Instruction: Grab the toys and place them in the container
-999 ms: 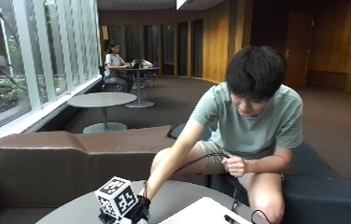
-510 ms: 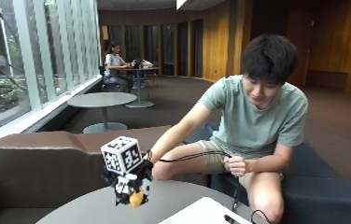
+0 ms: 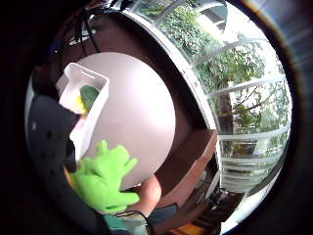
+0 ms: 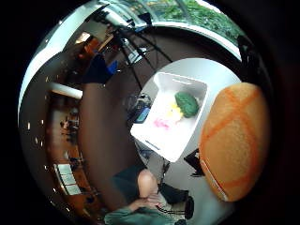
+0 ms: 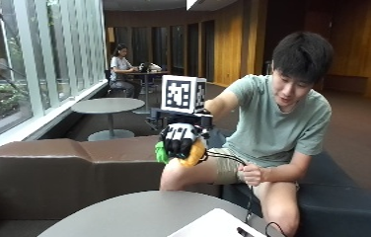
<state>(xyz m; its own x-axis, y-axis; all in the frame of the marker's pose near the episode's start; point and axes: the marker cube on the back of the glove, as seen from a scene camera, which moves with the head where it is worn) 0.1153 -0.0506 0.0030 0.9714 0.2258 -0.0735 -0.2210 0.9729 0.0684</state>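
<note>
In the outside view my gloved right hand [image 5: 180,138] is raised well above the round grey table [image 5: 126,215], fingers curled round a plush toy [image 5: 193,156] with orange and bright green parts. The toy's green part [image 3: 105,176] shows close to the palm in the little finger side view, and its orange part [image 4: 234,140] in the thumb side view. Below the hand a white container [image 4: 180,80] stands on the table, holding a dark green toy [image 4: 186,104], a yellow one [image 4: 174,112] and something pink [image 4: 161,123]. Only the container's corner [image 5: 215,224] shows in the outside view.
A brown bench [image 5: 60,168] curves behind the table, with tall windows [image 5: 15,64] beyond it. The person's bare left hand [image 5: 251,174] rests on a knee, holding a cable. A dark tripod [image 4: 124,42] stands on the floor past the container.
My hand has lifted off the table with the plush toy in it, rising and moving toward the person's chest. The person has sat more upright.
</note>
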